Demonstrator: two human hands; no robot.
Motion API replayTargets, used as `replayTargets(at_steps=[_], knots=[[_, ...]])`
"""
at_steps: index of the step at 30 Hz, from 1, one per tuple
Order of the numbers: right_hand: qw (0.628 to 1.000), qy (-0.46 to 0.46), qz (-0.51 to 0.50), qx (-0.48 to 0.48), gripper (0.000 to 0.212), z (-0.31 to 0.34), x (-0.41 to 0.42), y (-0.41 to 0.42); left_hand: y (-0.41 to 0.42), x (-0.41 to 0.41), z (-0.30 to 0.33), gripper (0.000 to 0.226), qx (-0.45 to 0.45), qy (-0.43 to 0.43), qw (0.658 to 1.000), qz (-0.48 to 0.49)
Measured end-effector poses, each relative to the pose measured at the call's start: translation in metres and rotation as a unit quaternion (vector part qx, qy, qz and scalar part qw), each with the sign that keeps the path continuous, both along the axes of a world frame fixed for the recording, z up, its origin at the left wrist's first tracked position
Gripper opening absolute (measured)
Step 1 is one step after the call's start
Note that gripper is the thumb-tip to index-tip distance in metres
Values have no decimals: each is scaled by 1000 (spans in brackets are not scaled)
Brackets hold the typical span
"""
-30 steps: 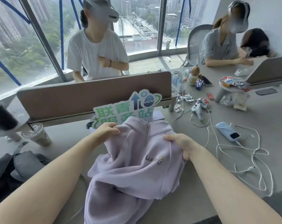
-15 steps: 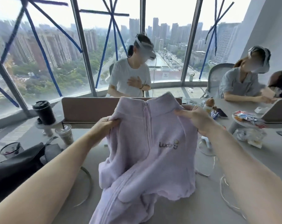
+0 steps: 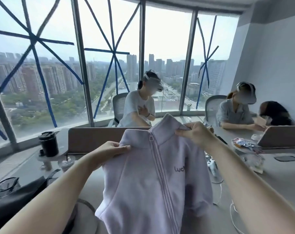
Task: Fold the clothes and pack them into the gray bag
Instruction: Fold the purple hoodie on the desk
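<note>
Above the table [image 3: 278, 179], two hands (left hand [image 3: 109, 150], right hand [image 3: 194, 134]) pinch one lilac jacket [image 3: 151, 183] by its shoulders.

The gray desk [image 3: 278, 179] carries a dark bag [image 3: 16, 198] at lower left, white cables [image 3: 231, 208] at right and a black phone [image 3: 286, 158] toward the far right.

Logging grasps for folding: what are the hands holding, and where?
Both hold the lilac jacket: left hand pinches its shoulder, right hand its collar.

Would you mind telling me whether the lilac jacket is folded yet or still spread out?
Spread out, not folded: the left hand and right hand pinch the jacket near its collar, and it hangs open-faced, zip closed.
</note>
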State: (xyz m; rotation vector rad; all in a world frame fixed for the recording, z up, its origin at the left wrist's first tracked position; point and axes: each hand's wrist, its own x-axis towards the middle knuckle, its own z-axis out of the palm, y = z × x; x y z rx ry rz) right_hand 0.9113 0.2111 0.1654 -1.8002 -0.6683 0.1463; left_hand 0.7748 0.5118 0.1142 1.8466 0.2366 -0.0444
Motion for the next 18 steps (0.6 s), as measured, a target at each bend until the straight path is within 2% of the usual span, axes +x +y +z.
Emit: replayTargets(at_steps=[3, 8, 11, 13, 16, 18], knots=[[1000, -4, -27, 5, 22, -18, -15, 11, 0, -11, -14, 69, -49, -64, 996, 23], [992, -81, -100, 9, 20, 0, -34, 17, 12, -11, 25, 47, -57, -202, 976, 58], [981, -127, -125, 77, 12, 33, -49, 17, 14, -8, 59, 36, -81, -276, 956, 59], [983, -131, -105, 69, 5, 42, -55, 20, 20, -6, 65, 44, -76, -270, 959, 48], [988, -111, -97, -35, 5, 31, -61, 24, 32, -10, 52, 63, -40, -182, 983, 0], [990, -88, -94, -50, 13, 21, -68, 23, 38, -15, 43, 64, -20, -126, 991, -42]])
